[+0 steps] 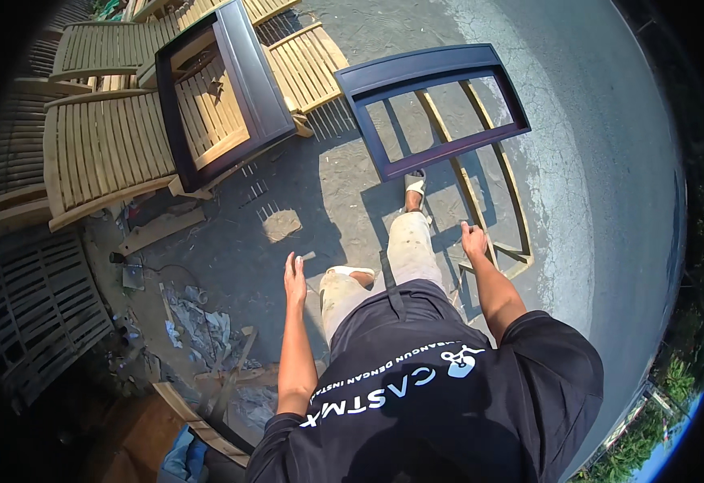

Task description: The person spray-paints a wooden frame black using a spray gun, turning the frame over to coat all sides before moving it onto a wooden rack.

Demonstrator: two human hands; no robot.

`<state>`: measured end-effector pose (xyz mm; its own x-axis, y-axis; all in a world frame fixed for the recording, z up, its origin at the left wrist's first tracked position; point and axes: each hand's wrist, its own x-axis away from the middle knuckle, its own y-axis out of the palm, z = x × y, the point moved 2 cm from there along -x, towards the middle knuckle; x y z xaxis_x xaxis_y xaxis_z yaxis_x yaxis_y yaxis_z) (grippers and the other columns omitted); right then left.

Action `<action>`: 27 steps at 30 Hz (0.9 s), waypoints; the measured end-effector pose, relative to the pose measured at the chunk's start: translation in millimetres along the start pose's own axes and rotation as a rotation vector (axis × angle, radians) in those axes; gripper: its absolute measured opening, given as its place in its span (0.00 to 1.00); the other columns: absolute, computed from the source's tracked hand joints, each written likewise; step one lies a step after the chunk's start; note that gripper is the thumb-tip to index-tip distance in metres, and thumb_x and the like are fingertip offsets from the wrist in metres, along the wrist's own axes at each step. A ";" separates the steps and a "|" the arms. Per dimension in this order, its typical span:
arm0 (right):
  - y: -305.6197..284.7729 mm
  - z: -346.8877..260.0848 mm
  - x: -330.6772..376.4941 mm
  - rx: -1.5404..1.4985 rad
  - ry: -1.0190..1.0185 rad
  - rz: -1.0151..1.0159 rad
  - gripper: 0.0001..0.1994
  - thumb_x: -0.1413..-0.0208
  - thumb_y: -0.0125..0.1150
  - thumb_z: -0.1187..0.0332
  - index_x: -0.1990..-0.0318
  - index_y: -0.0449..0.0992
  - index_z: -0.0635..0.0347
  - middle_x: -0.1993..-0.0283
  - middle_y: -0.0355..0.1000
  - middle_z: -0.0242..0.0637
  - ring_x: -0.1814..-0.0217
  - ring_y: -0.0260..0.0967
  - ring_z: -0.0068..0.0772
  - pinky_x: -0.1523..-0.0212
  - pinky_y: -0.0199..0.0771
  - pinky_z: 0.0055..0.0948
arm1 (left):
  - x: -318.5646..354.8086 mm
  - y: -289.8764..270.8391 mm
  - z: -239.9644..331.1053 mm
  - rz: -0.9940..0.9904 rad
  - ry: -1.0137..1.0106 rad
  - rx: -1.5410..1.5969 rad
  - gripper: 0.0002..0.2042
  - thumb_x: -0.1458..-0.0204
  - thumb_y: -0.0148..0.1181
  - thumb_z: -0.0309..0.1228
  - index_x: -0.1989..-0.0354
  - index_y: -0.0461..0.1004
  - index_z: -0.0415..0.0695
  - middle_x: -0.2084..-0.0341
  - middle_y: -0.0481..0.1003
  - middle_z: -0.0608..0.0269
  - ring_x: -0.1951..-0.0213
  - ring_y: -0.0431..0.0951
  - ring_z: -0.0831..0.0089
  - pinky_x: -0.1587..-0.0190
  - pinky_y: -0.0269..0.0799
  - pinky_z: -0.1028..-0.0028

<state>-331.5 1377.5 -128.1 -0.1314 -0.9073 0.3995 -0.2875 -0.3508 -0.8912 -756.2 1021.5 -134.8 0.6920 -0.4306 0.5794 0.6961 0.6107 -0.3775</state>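
Note:
My right hand [474, 240] is stretched forward at the near rail of a light unpainted wooden frame [519, 254], and its fingers seem to close on that rail. A dark painted frame [404, 74] sits just beyond, over the far part of the light one. My left hand [294, 278] hangs free with straight fingers, holds nothing, and is above bare concrete [320, 201]. My legs and sandalled feet show between the two arms.
A second dark frame [249, 80] rests on slatted wooden loungers [98, 149] at the upper left. Wood offcuts [157, 232], crumpled paper and scraps [199, 326] lie at the left. Slatted panels [34, 310] stand in shade at the far left. Open paved ground [602, 161] lies to the right.

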 end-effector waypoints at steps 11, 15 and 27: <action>154.8 -267.5 141.1 -0.012 -0.797 -0.450 0.23 0.38 0.62 0.52 0.66 0.80 0.71 0.74 0.77 0.40 0.74 0.79 0.35 0.70 0.79 0.34 | 175.4 -314.0 -157.7 0.936 -0.036 0.408 0.14 0.36 0.59 0.38 0.55 0.78 0.37 0.66 0.81 0.61 0.65 0.82 0.75 0.60 0.78 0.72; 191.9 -338.5 153.2 0.117 -0.706 -0.662 0.17 0.39 0.64 0.60 0.69 0.80 0.69 0.75 0.77 0.39 0.76 0.77 0.33 0.72 0.78 0.33 | 141.8 -327.7 -94.1 0.788 -0.079 0.557 0.13 0.37 0.60 0.37 0.58 0.78 0.37 0.77 0.79 0.64 0.77 0.77 0.80 0.72 0.73 0.75; 348.2 -703.7 390.4 0.482 -1.186 -1.016 0.21 0.35 0.58 0.54 0.57 0.81 0.68 0.67 0.81 0.42 0.68 0.81 0.32 0.62 0.82 0.33 | 77.9 -417.3 -127.1 0.819 -0.220 0.566 0.15 0.32 0.50 0.38 0.57 0.78 0.39 0.82 0.77 0.60 0.84 0.72 0.79 0.78 0.74 0.73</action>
<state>-1150.6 1064.4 -131.4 0.7422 0.1489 0.6534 0.5401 -0.7101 -0.4517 -968.5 648.7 -23.9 0.8250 0.3575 0.4378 -0.2076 0.9121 -0.3536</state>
